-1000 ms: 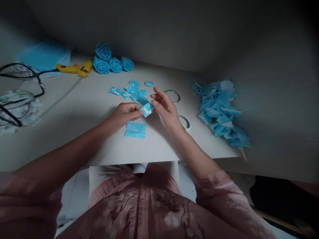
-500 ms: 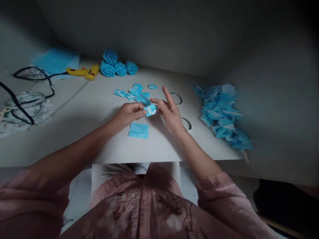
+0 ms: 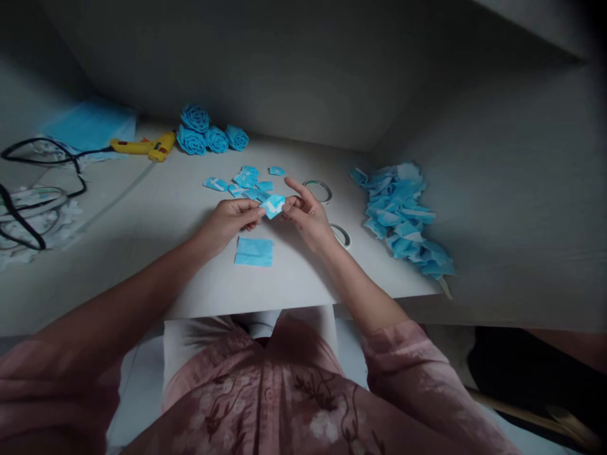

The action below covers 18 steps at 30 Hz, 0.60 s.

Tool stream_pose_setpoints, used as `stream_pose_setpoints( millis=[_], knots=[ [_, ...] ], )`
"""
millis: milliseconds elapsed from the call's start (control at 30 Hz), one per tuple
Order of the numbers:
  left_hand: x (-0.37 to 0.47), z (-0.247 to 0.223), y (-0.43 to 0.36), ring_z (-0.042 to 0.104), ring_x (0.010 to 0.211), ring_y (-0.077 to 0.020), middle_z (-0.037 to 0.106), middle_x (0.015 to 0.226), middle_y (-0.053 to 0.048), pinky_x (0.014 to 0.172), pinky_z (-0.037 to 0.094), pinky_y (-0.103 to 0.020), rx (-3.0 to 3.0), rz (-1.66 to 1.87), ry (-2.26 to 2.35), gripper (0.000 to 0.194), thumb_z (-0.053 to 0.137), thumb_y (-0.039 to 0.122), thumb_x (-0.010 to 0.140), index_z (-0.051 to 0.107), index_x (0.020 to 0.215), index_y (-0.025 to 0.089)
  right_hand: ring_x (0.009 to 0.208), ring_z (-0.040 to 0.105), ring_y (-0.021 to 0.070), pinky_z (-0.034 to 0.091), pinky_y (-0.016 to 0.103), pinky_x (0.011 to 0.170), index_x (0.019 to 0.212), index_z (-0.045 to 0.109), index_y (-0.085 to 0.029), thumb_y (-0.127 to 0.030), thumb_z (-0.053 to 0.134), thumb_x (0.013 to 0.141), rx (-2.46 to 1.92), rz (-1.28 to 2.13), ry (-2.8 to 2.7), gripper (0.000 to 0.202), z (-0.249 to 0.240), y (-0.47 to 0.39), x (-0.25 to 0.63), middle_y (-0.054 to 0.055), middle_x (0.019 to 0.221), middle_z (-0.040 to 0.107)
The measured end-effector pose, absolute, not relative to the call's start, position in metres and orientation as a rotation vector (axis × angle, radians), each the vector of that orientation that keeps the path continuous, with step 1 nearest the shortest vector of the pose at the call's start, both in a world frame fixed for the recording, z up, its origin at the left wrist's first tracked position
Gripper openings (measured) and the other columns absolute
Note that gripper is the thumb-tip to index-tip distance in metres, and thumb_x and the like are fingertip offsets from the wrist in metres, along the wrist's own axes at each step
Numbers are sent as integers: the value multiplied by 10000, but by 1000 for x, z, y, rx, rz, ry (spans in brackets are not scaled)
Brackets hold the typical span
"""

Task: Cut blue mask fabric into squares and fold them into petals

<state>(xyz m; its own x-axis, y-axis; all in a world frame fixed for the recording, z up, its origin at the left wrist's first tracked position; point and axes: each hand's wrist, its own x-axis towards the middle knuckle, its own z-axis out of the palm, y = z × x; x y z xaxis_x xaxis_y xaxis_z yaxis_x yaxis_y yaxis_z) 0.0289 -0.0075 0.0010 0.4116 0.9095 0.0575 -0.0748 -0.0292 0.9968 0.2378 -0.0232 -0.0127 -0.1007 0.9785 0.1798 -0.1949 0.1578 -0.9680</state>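
Between my two hands is a small folded blue piece (image 3: 272, 206) with white strips across it, possibly tape. The thumb and fingers of my left hand (image 3: 230, 222) pinch its left side. At its right edge, the thumb and bent fingers of my right hand (image 3: 307, 218) close on it, while the index finger points up and away. Just beyond lie several similar small blue pieces (image 3: 246, 177), some with white strips. A flat blue rectangle (image 3: 254, 251) rests on the table nearer to me.
Two tape rolls (image 3: 318, 191) lie beside my right hand. A heap of blue pieces (image 3: 403, 212) stretches along the right wall. Blue rosettes (image 3: 193, 139) and a yellow glue gun (image 3: 159, 146) with a black cord sit at the back left, near blue sheets (image 3: 90, 126).
My right thumb and fingers have closed on the right edge of the folded piece, which has turned slightly. The raised index finger has tilted left. The whole view has shifted a little.
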Motion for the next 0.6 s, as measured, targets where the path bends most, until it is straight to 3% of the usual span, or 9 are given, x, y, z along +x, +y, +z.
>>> stream_pose_setpoints(
  millis=[233,433,600],
  knots=[
    [28,0,-2,599,729,-141,692,827,-39,654,440,-273,1229,1019,853,357,804,494,750,768,899,171,771,612,157,596,308,801,1511,538,-319,-505,893,794,-917,1230,-1371,822,-14,-26,235,-23,853,688],
    [26,1,0,528,648,-114,614,716,8,593,438,-248,1424,1007,925,309,838,442,682,704,771,177,797,624,158,586,297,789,1503,566,-330,-536,879,806,-915,1187,-1430,791,-11,-29,229,-6,891,717],
    [11,0,19,563,608,-111,634,708,12,558,443,-235,1380,1110,1008,341,835,390,680,732,929,181,715,558,131,577,267,703,1494,590,-315,-635,795,859,-1019,1182,-1154,740,-7,-21,238,-29,819,646]
  ],
)
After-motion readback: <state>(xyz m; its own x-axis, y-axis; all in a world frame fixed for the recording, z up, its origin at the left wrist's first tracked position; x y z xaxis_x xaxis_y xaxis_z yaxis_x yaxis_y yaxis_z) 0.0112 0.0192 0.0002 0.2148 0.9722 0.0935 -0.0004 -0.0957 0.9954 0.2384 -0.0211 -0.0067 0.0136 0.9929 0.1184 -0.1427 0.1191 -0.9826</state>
